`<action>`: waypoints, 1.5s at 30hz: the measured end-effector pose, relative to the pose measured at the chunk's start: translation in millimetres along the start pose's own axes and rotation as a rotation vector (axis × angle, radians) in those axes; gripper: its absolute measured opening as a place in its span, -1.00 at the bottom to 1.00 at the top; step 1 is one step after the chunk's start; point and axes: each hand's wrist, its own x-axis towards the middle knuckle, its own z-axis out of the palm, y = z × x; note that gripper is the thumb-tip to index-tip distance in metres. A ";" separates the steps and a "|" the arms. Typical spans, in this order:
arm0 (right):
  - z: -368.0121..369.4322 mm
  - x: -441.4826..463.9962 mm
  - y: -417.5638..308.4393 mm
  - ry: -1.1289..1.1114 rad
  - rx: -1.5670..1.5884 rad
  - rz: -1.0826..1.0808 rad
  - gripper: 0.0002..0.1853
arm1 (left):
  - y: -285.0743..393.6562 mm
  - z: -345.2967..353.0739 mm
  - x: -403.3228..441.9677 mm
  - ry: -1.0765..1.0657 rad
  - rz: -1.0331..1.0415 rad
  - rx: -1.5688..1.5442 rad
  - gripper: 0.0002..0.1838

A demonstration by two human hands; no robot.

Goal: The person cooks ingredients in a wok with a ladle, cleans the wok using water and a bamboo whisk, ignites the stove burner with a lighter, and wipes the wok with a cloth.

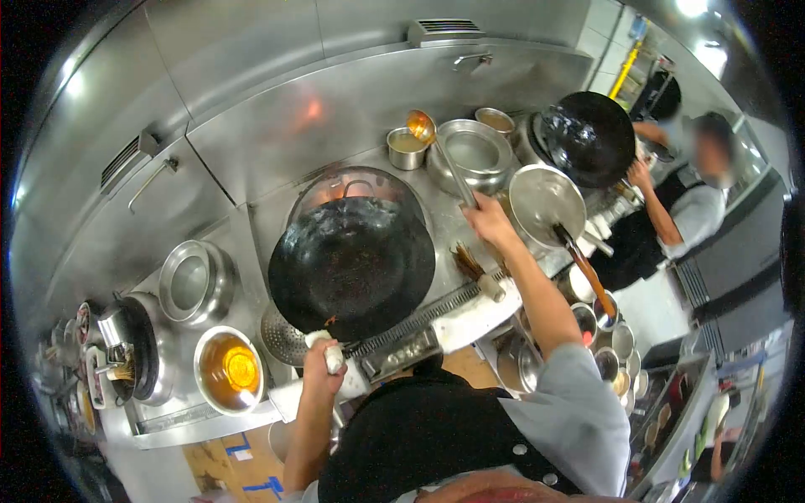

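Note:
A black wok (352, 268) rests tilted over the round burner in the middle. My left hand (322, 369) is closed around its handle, which has a white cloth wrapped on it. My right hand (486, 220) grips the long handle of a metal ladle (421, 127). The ladle's bowl, with orange liquid in it, is above a small steel pot (407, 149) behind the burner. A perforated strainer (283, 335) lies beside the wok, partly under it. To its left stands a bowl of amber oil (229, 370).
Steel pots of liquid (473, 158) stand behind my right hand. A large metal bowl (547, 205) and a brush (466, 261) lie to the right. A co-worker (688, 193) at the far right holds another black wok (589, 139). Another pot (196, 283) sits left.

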 end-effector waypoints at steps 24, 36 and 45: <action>45.0 47.4 18.5 -0.555 1.709 0.541 -0.76 | -15.7 86.3 116.5 0.286 0.329 -0.041 -0.86; 44.3 -85.3 -45.3 -0.367 0.786 0.445 -0.59 | -3.7 -2.7 27.7 0.052 0.203 0.071 -0.56; 58.9 104.5 22.2 -0.008 -0.038 0.030 -0.56 | -28.2 -73.1 -26.9 0.294 0.190 -0.006 -0.57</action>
